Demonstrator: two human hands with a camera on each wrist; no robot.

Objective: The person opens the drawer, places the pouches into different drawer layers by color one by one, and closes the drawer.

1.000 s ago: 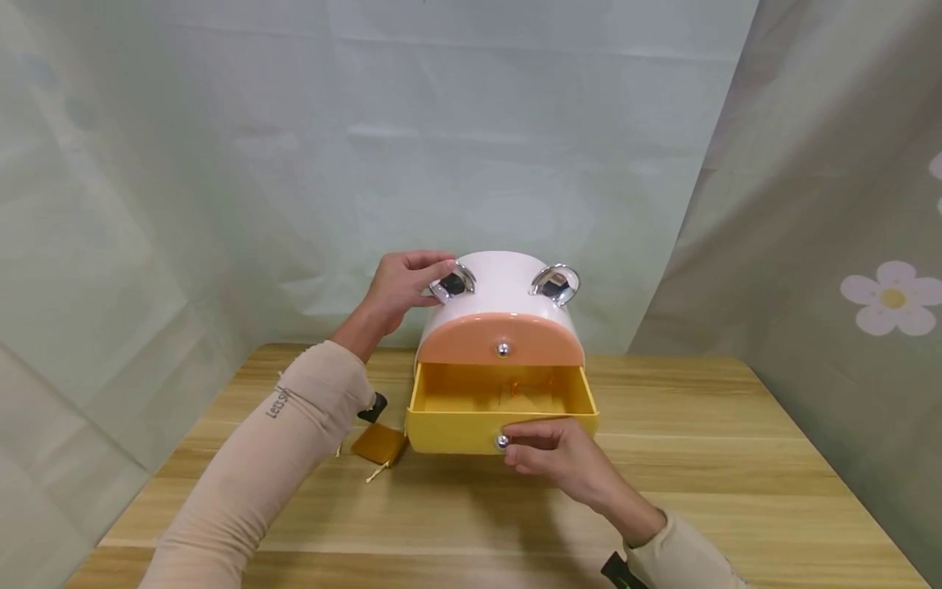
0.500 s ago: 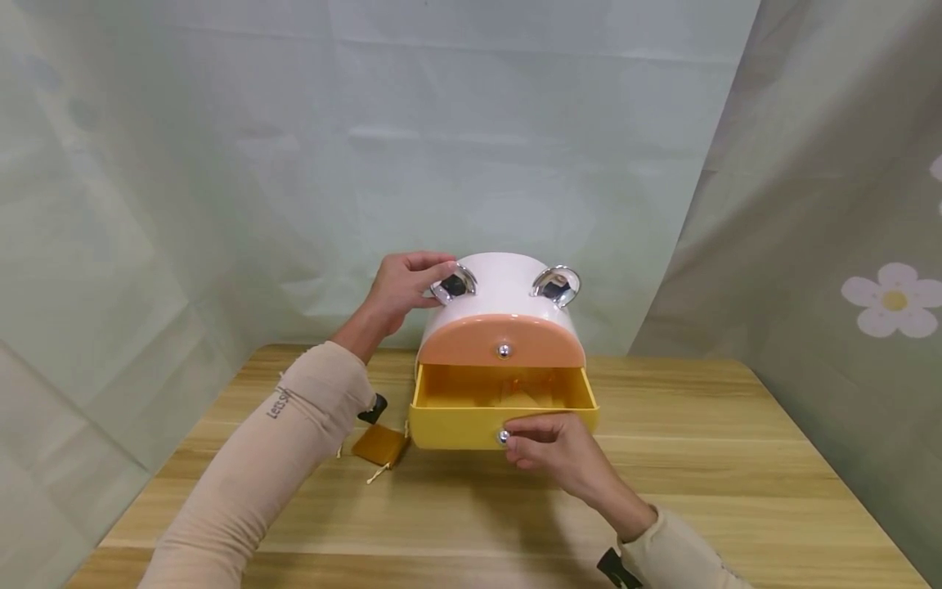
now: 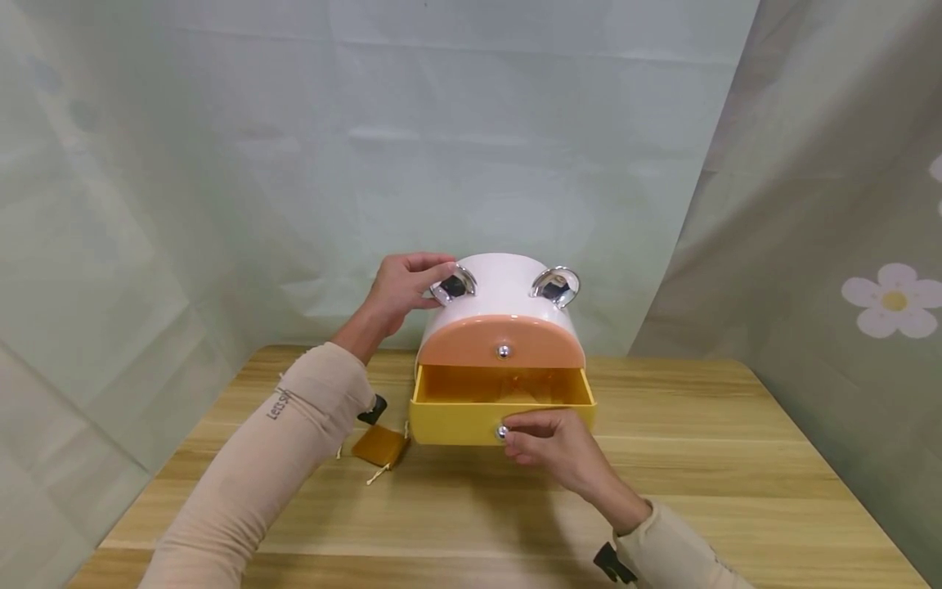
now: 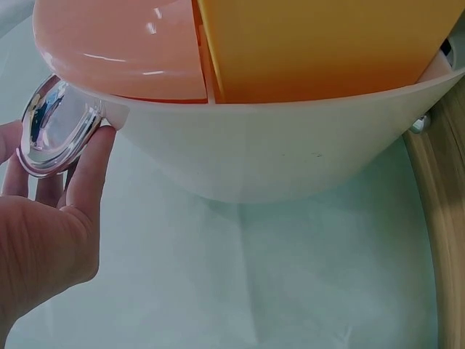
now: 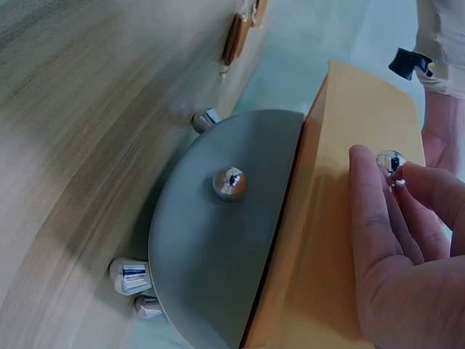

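Note:
A white box (image 3: 500, 282) with two chrome ears stands on the table. Its peach upper drawer (image 3: 471, 343) is closed and its yellow lower drawer (image 3: 449, 424) is pulled out. My left hand (image 3: 432, 282) holds the left chrome ear (image 3: 452, 285) between thumb and fingers; the left wrist view shows the ear (image 4: 54, 127) against that hand (image 4: 51, 240). My right hand (image 3: 518, 435) pinches the drawer's chrome knob (image 3: 503, 432), seen close in the right wrist view as the knob (image 5: 391, 160) between the fingertips (image 5: 410, 174).
A small brown pouch (image 3: 379, 446) with a pale cord lies on the wooden table (image 3: 736, 458) left of the drawer. Pale cloth hangs behind and to the right. The box stands on chrome feet (image 5: 129, 273).
My right hand has pushed the yellow drawer a little way back into the box. The left hand has stayed on the chrome ear.

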